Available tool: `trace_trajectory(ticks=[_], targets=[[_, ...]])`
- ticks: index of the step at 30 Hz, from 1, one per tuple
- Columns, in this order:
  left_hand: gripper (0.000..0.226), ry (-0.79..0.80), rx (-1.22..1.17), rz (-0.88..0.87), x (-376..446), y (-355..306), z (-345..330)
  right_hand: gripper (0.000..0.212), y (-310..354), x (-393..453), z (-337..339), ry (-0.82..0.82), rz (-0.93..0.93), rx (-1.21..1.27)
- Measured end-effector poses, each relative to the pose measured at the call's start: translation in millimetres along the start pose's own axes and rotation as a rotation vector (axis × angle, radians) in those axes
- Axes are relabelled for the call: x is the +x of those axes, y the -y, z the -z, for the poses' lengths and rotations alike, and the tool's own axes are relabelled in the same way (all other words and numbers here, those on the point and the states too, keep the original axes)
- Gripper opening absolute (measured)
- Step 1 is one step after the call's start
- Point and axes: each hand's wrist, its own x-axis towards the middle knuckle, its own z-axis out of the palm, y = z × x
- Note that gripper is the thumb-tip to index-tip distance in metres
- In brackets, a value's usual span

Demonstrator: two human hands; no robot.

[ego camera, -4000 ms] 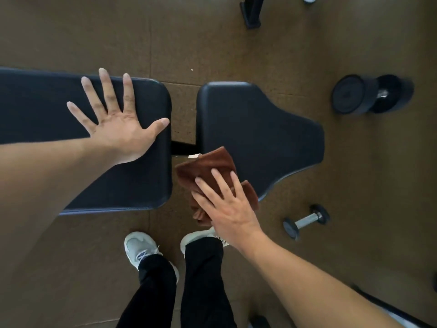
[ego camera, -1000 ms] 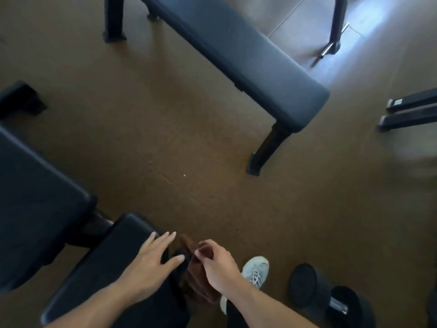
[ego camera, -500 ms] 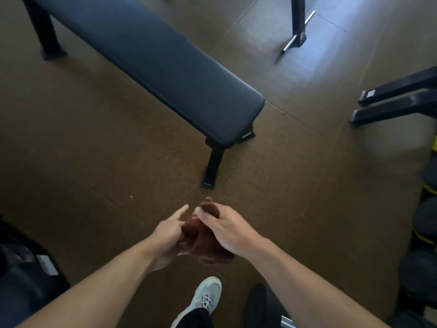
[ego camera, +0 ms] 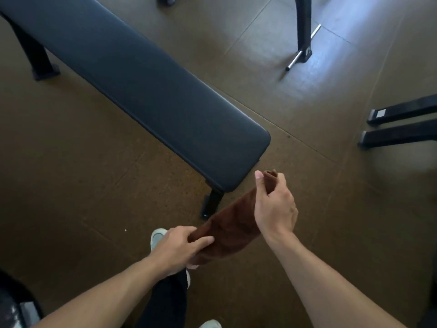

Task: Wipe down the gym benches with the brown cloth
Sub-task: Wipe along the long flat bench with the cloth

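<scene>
A long flat black gym bench (ego camera: 146, 91) runs diagonally from the upper left to the middle of the view. The brown cloth (ego camera: 230, 227) is stretched in the air just below the bench's near end. My left hand (ego camera: 176, 248) pinches the cloth's lower end. My right hand (ego camera: 274, 204) grips its upper end, close to the bench's near corner. The cloth does not touch the bench pad.
The bench's black foot (ego camera: 210, 204) stands on the brown floor right behind the cloth. A rack leg with a metal bar (ego camera: 302, 41) is at the upper right. Two black equipment feet (ego camera: 399, 124) lie at the right edge. My shoe (ego camera: 157, 235) is beside my left hand.
I have turned from the padded incline bench to the flat bench, which is now nearer. Both hands have pulled the bunched cloth apart, so it hangs stretched between them.
</scene>
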Motion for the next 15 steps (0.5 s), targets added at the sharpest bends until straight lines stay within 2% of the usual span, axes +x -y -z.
trace_trajectory(ticks=[4,6,8,10,13,15], targets=[[0.033,-0.019,-0.126,-0.069,39,-44,39,0.049,48,86,-9,-0.073,-0.014,-0.002],[0.029,-0.045,-0.099,-0.088,60,-65,57,0.070,74,128,-14,-0.042,-0.032,-0.080],[0.037,-0.173,0.126,-0.132,84,-79,73,0.094,90,159,-24,0.045,-0.038,-0.197],[0.060,-0.277,0.371,-0.208,109,-81,83,0.091,89,177,-44,0.197,-0.002,-0.322],[0.063,-0.260,0.549,-0.295,145,-81,91,0.085,62,180,-85,0.458,0.049,-0.505],[0.063,-0.256,0.599,-0.298,169,-82,98,0.093,41,181,-117,0.507,0.065,-0.542]])
